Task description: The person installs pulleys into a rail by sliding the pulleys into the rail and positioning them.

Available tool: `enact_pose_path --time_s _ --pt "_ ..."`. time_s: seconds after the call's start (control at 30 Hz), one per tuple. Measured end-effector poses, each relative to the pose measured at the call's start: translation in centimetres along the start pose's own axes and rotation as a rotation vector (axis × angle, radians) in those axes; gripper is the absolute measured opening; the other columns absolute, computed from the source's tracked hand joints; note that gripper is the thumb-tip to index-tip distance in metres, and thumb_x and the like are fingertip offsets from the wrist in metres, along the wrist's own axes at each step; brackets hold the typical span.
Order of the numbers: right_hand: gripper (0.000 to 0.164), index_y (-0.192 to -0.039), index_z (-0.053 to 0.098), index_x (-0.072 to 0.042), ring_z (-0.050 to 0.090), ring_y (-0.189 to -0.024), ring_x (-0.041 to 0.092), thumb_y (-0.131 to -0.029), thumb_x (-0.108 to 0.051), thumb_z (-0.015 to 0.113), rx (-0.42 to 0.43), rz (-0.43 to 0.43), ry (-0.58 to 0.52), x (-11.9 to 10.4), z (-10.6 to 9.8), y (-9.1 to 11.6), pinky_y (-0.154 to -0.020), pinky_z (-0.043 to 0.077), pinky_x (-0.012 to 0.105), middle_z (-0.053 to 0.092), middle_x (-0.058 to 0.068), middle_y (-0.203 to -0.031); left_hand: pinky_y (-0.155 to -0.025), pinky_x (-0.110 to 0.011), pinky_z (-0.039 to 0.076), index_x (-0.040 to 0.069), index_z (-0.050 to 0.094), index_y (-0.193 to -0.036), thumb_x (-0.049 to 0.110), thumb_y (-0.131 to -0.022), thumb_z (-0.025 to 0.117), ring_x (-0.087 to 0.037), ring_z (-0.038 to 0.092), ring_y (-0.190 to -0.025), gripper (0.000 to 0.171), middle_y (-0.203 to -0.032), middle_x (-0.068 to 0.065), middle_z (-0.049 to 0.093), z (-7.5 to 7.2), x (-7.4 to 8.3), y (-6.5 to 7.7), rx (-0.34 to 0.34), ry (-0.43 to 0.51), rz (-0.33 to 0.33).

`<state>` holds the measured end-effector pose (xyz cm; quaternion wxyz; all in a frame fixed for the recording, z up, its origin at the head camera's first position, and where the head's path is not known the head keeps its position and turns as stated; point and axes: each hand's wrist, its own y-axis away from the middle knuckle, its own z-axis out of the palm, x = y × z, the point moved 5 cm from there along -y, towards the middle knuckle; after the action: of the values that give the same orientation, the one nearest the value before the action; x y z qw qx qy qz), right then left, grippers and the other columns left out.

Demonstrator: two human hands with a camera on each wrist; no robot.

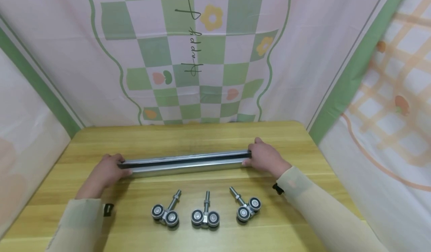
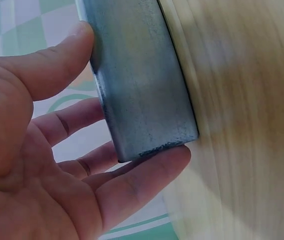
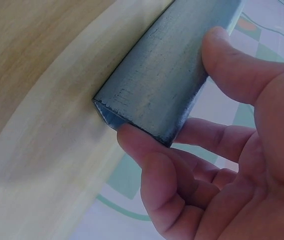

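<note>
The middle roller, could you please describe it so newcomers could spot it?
At the wooden table, left hand and right hand hold a metal rail. In front of it, between the left roller and right roller, lies the middle roller. Its bolt points nearly straight at the rail; theirs slant inward.

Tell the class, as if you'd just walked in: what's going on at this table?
A person is holding a slotted metal rail lengthwise across a wooden table, the left grip at one end and the right grip at the other. Three roller pieces, each with a threaded bolt, lie spread in a row nearer the person, none of them fitted to the rail. Whether the rail touches the table is hard to tell.
</note>
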<state>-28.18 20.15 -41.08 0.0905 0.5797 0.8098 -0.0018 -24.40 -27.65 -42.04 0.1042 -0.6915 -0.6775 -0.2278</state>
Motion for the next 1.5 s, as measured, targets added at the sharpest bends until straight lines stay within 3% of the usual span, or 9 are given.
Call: enact_pose_path --time_s 0.27,1.2,1.33,1.5 --pt "0.059 -0.116 0.065 0.006 0.055 -0.070 0.020 -0.085 -0.042 0.079 -0.007 0.011 -0.003 -0.1 0.1 -0.1 -0.068 0.055 0.040 0.053 0.014 -0.100 -0.088 -0.063 0.045 -0.012 0.051 -0.122 0.029 -0.087 0.076 -0.049 0.057 -0.103 0.059 -0.119 -0.038 0.057 0.1 -0.3 0.1 -0.015 0.048 -0.002" --pt "0.058 -0.115 0.065 0.005 0.053 -0.069 0.022 -0.086 -0.043 0.078 0.027 0.037 -0.028 -0.4 0.3 0.0 -0.067 0.053 0.041 0.049 0.013 -0.098 -0.094 -0.068 0.040 -0.009 0.047 -0.131 0.035 -0.090 0.073 -0.056 0.049 -0.115 0.065 -0.131 -0.040 0.049 0.0 -1.4 -0.1 -0.050 0.084 -0.030" --pt "0.060 -0.122 0.063 0.007 0.053 -0.071 0.022 -0.087 -0.040 0.076 0.019 0.053 -0.050 -0.3 0.4 0.7 -0.068 0.053 0.043 0.049 0.015 -0.102 -0.094 -0.068 0.041 -0.008 0.048 -0.130 0.035 -0.090 0.074 -0.056 0.050 -0.115 0.064 -0.130 -0.039 0.051 0.1 -1.2 -0.5 -0.048 0.088 -0.018" --pt "0.069 -0.135 0.054 0.010 0.058 -0.084 0.026 -0.089 -0.038 0.074 -0.024 0.060 -0.031 -0.4 0.3 1.3 -0.079 0.055 0.047 0.052 0.022 -0.115 -0.093 -0.066 0.042 -0.007 0.049 -0.129 0.033 -0.090 0.074 -0.054 0.051 -0.114 0.062 -0.130 -0.038 0.051 0.1 -1.0 -0.7 -0.053 0.092 -0.032"
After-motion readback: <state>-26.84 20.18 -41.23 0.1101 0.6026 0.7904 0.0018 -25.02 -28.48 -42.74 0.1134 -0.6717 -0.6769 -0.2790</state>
